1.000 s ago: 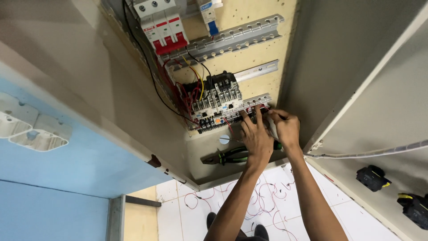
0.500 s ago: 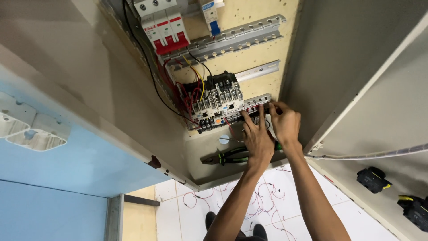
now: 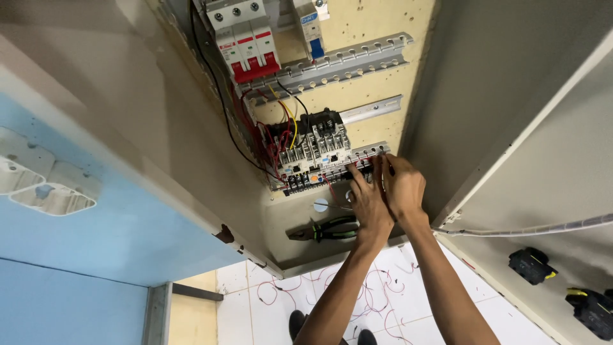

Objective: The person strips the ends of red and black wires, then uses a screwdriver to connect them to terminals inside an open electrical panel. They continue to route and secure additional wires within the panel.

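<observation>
While both arms reach up into the open cabinet, the left hand and right hand pinch at the terminal strip, at twelve o'clock of the knuckles; what the fingers grip I cannot tell. Green-handled pliers lie at nine o'clock of the left wrist.

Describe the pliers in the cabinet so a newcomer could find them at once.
Look into the open beige electrical cabinet, below the red-and-white breakers and the grey terminal row. On the cabinet's bottom ledge, beside the left hand, lie the pliers. They alone lie loose there, with green-and-black handles and dark jaws pointing left.
</observation>
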